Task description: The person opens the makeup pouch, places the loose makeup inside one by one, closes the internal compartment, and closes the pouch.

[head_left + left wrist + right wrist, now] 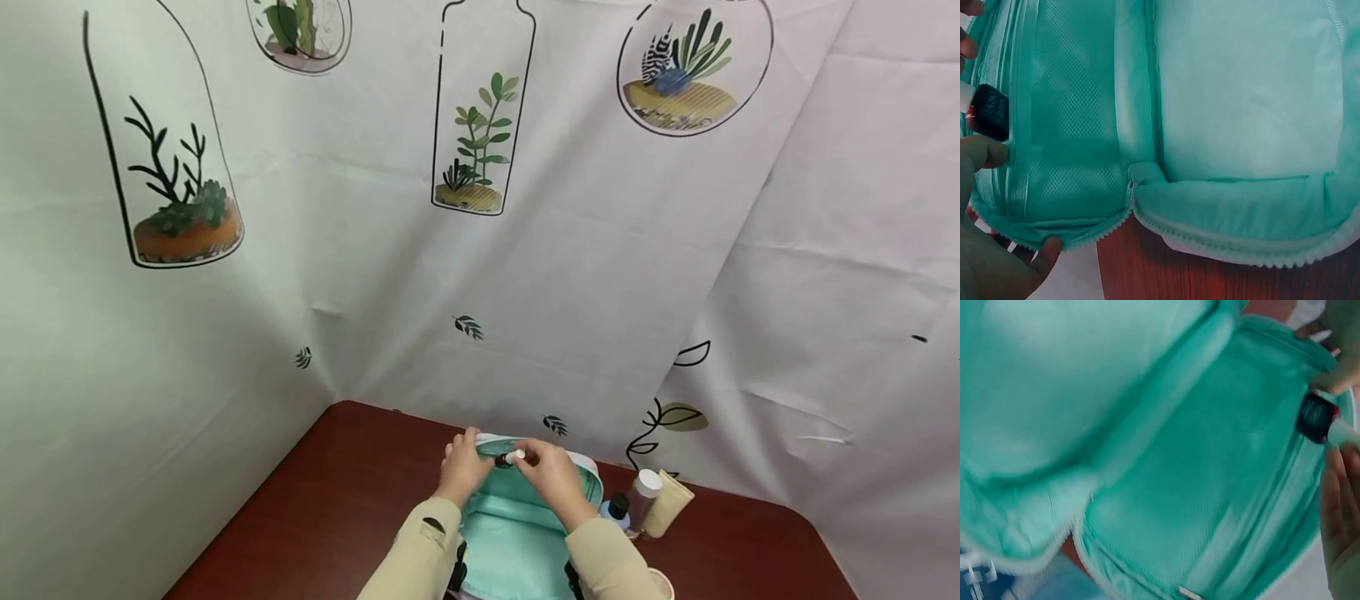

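A mint-green zippered bag (517, 546) lies unfolded on the table, its lid tipped back toward the wall. Inside the lid is a mesh pocket (1075, 112). My left hand (462, 468) grips the lid's left edge, thumb on the inner side by the pocket's top and fingers around the outside. With its fingertips, my right hand (553, 477) pinches the white cap of a small dark bottle (1317, 417), which looks like nail polish. The dark end of this bottle (990, 112) points at the pocket's upper edge, close to the left thumb.
Right of the bag stand a blue bottle with a black cap (617, 510), a clear bottle with a white lid (643, 498) and a cream tube (667, 505). A round pale item (662, 583) shows partly by the right sleeve. A patterned cloth (360, 250) hangs behind the table.
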Demonstrator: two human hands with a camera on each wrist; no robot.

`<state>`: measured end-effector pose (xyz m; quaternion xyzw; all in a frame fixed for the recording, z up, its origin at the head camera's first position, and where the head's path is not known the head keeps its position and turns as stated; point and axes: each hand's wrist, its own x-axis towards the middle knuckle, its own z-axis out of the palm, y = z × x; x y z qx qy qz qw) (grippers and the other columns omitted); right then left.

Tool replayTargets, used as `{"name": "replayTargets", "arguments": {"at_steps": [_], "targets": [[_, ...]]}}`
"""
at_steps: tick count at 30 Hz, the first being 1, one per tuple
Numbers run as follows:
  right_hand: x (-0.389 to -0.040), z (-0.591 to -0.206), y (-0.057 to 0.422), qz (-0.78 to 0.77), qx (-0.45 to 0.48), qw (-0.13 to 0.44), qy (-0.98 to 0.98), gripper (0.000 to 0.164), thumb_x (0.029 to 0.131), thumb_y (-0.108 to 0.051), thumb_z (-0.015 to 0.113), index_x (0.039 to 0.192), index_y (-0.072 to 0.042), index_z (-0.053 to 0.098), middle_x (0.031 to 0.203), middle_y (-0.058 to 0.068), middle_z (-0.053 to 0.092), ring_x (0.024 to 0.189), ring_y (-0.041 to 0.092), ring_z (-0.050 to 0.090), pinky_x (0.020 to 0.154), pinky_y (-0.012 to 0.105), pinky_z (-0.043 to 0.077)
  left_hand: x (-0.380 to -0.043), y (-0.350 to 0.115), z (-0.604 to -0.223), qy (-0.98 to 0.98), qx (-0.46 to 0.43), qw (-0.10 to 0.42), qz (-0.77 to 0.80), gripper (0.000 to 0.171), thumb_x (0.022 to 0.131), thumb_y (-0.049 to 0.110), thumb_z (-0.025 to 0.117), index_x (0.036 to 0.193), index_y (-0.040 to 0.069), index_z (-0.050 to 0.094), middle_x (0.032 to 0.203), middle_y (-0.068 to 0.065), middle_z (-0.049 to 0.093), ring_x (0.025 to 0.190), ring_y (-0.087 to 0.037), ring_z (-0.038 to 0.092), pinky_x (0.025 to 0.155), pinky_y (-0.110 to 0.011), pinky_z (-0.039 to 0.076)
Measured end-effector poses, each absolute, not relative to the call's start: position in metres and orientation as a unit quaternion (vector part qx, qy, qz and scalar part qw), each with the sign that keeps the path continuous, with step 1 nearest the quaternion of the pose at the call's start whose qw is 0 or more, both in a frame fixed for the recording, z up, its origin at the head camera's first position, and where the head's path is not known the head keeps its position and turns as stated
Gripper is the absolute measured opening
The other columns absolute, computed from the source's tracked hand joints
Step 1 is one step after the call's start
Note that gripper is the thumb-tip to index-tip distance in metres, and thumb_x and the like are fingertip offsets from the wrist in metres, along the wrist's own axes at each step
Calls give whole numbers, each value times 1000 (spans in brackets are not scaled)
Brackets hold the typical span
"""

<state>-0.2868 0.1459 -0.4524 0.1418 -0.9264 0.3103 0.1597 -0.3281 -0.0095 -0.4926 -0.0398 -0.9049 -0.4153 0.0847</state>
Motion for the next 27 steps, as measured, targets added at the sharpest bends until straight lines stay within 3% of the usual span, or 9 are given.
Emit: {"name": "replayTargets", "arguments": {"at_steps": [4,9,12,16,19,21,24,26,27], "targets": [[-288,-459,140,318,121,169,-925,22,85,-20,67,105,-12,70,88,-2,63,74,13,60,58,26,46,-328,-14,-490,-899,-59,72,-427,38,88,14,60,124,6,51,114,-17,52,103,-35,46,81,-52,39],[-290,-464,134,341,75,168,-922,25,88,-20,64,110,-9,69,89,3,66,63,12,54,52,28,41,-330,-20,-485,-877,-84,41,-472,35,94,11,49,129,6,52,120,-19,53,108,-37,49,82,-50,42],[-291,-469,128,310,67,171,-933,25,89,-19,62,111,-9,68,93,4,67,69,17,57,60,33,43,-331,-23,-483,-867,-97,17,-489,38,96,12,46,134,8,49,128,-21,49,112,-36,50,80,-48,42],[-291,-476,118,252,67,177,-949,24,90,-22,61,111,-13,67,100,3,67,90,23,59,75,42,38,-333,-26,-484,-860,-102,-12,-499,42,97,14,43,140,11,43,135,-20,45,79,-26,56,65,-40,43],[-292,-479,113,227,65,183,-954,22,89,-23,61,110,-15,67,101,1,67,92,23,57,76,44,35,-333,-28,-486,-861,-105,-18,-498,45,98,15,42,142,11,39,130,-22,49,54,-16,41,52,-33,39],[-292,-482,110,206,69,184,-958,24,89,-23,62,111,-16,66,101,0,67,93,23,57,78,45,35,-332,-29,-486,-863,-104,-19,-495,46,98,16,43,143,11,37,123,-24,53,49,-14,35,49,-32,36],[-290,-488,108,190,88,164,-964,30,88,-20,64,117,-14,64,106,1,66,99,25,56,82,48,36,-329,-30,-486,-867,-97,-17,-489,47,97,17,46,143,10,37,124,-24,52,59,-22,50,55,-34,40],[-288,-494,107,183,102,140,-968,35,87,-17,63,121,-12,61,110,4,65,105,28,54,86,51,34,-327,-30,-487,-869,-92,-9,-486,48,96,18,49,142,9,38,130,-23,48,85,-30,59,67,-39,44],[-287,-497,106,185,109,127,-968,37,86,-14,63,123,-11,60,112,6,64,107,29,53,88,53,33,-326,-30,-487,-870,-91,0,-484,47,95,18,51,140,7,40,134,-22,45,98,-34,57,73,-43,45]]}}
